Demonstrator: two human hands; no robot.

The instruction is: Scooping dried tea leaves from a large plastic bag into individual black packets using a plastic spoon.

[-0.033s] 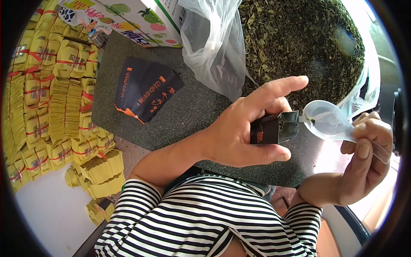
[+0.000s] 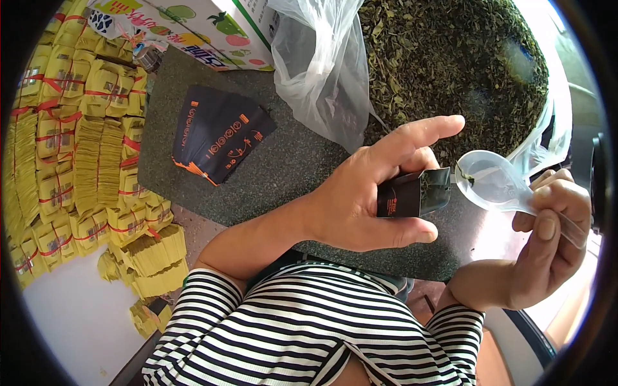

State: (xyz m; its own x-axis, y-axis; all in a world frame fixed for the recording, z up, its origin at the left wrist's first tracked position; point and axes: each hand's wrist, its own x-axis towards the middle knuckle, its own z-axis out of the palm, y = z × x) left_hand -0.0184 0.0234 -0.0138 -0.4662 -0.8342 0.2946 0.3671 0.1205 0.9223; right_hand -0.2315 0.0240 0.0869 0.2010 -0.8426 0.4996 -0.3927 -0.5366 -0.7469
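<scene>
My left hand (image 2: 370,193) holds a small black pouch (image 2: 398,199) with orange print, its open mouth turned to the right. Dark leaf bits show inside that mouth. The index finger and thumb stretch out past the pouch, one on each side. A clear plastic spoon (image 2: 492,182) with a round bowl is gripped by its handle in my right hand (image 2: 557,222). Its bowl is just right of the pouch mouth, with a small gap between them, and a few leaf bits cling in it. Beyond both hands lies a large heap of dried leaves (image 2: 450,71) in a bag.
A fanned stack of black pouches (image 2: 222,132) lies on the dark speckled table (image 2: 293,170). A thin white plastic bag (image 2: 325,77) and a printed carton (image 2: 219,32) stand behind. At the left are many yellow packet bundles (image 2: 58,135) tied with red bands.
The leaf bits in the spoon's bowl have shifted slightly. Both hands stay almost where they were.
</scene>
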